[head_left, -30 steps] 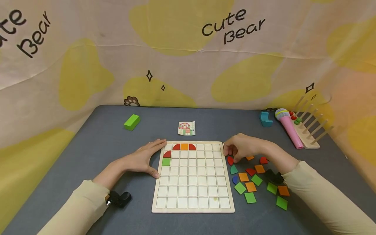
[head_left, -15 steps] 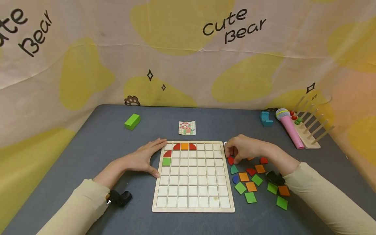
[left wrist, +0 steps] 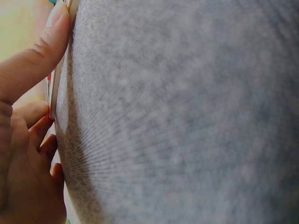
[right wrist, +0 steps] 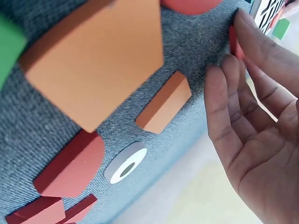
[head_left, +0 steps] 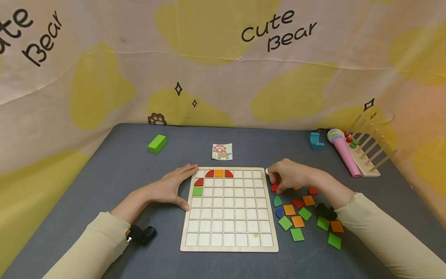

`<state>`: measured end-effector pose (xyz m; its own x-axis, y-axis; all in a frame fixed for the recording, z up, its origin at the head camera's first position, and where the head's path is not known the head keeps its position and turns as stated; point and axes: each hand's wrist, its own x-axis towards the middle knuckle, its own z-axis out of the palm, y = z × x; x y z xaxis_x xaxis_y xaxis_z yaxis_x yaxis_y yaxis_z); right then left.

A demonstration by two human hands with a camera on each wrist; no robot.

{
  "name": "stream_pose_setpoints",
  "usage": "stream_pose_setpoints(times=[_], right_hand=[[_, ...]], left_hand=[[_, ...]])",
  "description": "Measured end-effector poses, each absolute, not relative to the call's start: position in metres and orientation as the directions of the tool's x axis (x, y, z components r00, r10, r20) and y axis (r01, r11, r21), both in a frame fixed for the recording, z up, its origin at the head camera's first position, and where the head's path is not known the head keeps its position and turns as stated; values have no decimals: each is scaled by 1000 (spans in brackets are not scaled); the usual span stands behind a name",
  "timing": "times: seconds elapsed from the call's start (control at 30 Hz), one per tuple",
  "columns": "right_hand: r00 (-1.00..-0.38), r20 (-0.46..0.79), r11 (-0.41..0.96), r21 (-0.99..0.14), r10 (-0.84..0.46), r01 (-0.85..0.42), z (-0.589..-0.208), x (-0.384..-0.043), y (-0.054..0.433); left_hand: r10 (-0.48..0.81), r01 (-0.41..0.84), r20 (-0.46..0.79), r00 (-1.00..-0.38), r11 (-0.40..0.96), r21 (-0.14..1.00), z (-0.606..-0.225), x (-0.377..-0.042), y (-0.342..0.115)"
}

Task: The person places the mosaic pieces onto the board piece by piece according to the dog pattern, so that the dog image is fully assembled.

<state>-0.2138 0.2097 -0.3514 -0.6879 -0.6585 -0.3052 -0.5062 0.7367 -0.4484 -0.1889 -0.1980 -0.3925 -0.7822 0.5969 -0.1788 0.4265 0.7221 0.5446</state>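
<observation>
A wooden grid board (head_left: 229, 249) lies in the middle of the table, with several red, orange and green tiles in its upper left cells. My left hand (head_left: 173, 186) rests along the board's left edge, thumb and fingers spread; the left wrist view shows its thumb (left wrist: 44, 49) against that edge. Beside the upper right corner, my right hand (head_left: 290, 173) pinches a red curved tile (head_left: 274, 187) between thumb and fingers, close over the table. In the right wrist view this red tile (right wrist: 236, 43) is partly hidden by the fingers.
Loose orange, green, red and blue tiles (head_left: 297, 234) lie right of the board. A small pattern card (head_left: 222, 152) sits behind it. Farther out are a green block (head_left: 157, 144), a teal block (head_left: 316, 142), a pink toy microphone (head_left: 345, 155) and a pegged wooden stand (head_left: 370, 170).
The red tile in my right hand has shifted slightly away from me and turned, with less of it showing. My left hand has stayed at the board's edge.
</observation>
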Motion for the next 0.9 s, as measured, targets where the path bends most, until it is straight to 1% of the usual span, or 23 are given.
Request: stream_pose_setpoints(times=[0.27,0.5,0.77,0.9], right_hand=[[-684,-257,711,-452,-683,-540,-349,-215,213],[-720,-207,715,-462,-662,-525,-343,-212,207],[-715,-125,637,-577,-688,-511,-345,-200,186],[-716,-72,602,-604,-694,-522,-346,-193,170]], left_hand=[[593,424,-183,-784,727,540,-392,-189,-197],[592,426,-181,-785,728,537,-392,-189,-197],[604,442,-168,-779,720,534,-391,-189,-196],[606,447,-162,-779,718,534,-392,-189,-196]])
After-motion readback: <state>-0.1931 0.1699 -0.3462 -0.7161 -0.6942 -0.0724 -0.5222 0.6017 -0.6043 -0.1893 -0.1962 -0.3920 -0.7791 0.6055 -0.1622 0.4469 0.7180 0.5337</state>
